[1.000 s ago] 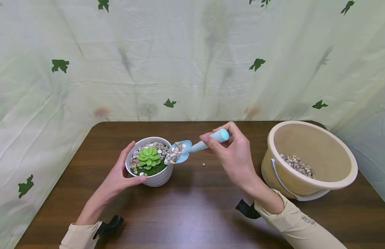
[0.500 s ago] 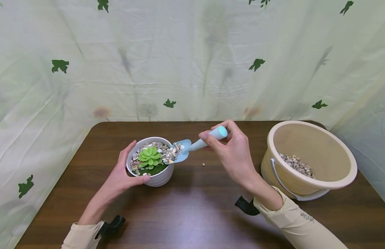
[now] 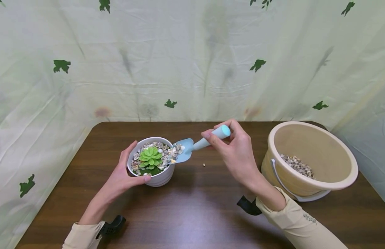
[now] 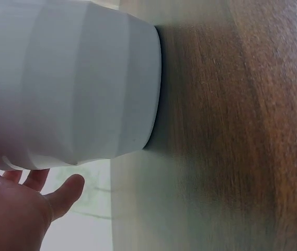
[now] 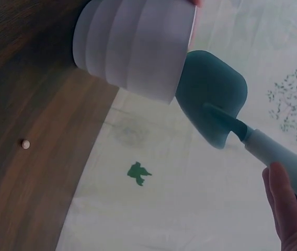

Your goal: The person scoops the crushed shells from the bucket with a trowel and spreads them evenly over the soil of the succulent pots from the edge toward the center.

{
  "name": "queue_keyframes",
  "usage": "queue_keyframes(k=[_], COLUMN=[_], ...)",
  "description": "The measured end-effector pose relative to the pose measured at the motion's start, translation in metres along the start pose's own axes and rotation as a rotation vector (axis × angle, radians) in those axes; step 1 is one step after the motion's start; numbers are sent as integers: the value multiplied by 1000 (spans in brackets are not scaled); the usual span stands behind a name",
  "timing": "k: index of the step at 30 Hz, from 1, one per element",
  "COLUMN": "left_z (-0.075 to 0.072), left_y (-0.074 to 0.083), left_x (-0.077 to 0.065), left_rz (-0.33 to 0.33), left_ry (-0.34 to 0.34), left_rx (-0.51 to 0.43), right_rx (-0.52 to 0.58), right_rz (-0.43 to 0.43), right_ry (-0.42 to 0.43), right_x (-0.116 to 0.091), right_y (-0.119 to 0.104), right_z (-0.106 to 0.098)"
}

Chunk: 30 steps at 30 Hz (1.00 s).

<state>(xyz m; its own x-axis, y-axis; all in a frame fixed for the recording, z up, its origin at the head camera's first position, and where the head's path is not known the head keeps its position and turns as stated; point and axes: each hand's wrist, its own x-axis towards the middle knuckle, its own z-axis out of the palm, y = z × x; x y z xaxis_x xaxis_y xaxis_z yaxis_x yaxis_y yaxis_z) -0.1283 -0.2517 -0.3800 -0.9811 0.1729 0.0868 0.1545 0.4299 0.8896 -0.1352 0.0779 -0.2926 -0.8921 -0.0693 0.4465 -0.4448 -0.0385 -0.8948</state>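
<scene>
A white ribbed pot (image 3: 159, 179) stands on the table at centre left, with a green succulent (image 3: 150, 157) among small shells and pebbles (image 3: 167, 154). My left hand (image 3: 121, 174) grips the pot's left side, thumb at the front rim and fingers round the back. In my right hand (image 3: 237, 150) I pinch the handle of a light blue trowel (image 3: 187, 148). Its blade tips down over the pot's right rim, with some shells still on the tip. From below, the right wrist view shows the blade (image 5: 211, 94) right at the rim. The left wrist view shows the pot's side (image 4: 75, 83) close up.
A beige bucket (image 3: 345, 173) with a grey handle stands at the right, shells (image 3: 298, 166) in its bottom. One small pebble (image 3: 204, 165) lies on the brown table (image 3: 192, 214). A pale leaf-patterned curtain (image 3: 192, 62) hangs behind.
Shells have slid off the trowel into the pot, covering more of the green surface on its right side. The blade holds fewer now. The left hand keeps its hold on the pot.
</scene>
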Motion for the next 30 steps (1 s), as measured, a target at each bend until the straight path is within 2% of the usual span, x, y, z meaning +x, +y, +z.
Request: queue_keyframes(k=[7,12,23,30], left_z=[2,3,6,8], left_y=[4,5,3,5], left_x=[-2,-2,-1,-2], left_rz=[-21,-19,8,-21], left_ry=[-23,-14,19,49], left_rx=[-87,-112,-120,-74], right_rx=[-50,-56,-43,-54], right_rz=[-15,-31,-28,-44], right_ry=[8,8,6,8], right_x=[1,1,-2,-4], right_y=[0,0,0,-2], right_z=[-1,-1,-4,-4])
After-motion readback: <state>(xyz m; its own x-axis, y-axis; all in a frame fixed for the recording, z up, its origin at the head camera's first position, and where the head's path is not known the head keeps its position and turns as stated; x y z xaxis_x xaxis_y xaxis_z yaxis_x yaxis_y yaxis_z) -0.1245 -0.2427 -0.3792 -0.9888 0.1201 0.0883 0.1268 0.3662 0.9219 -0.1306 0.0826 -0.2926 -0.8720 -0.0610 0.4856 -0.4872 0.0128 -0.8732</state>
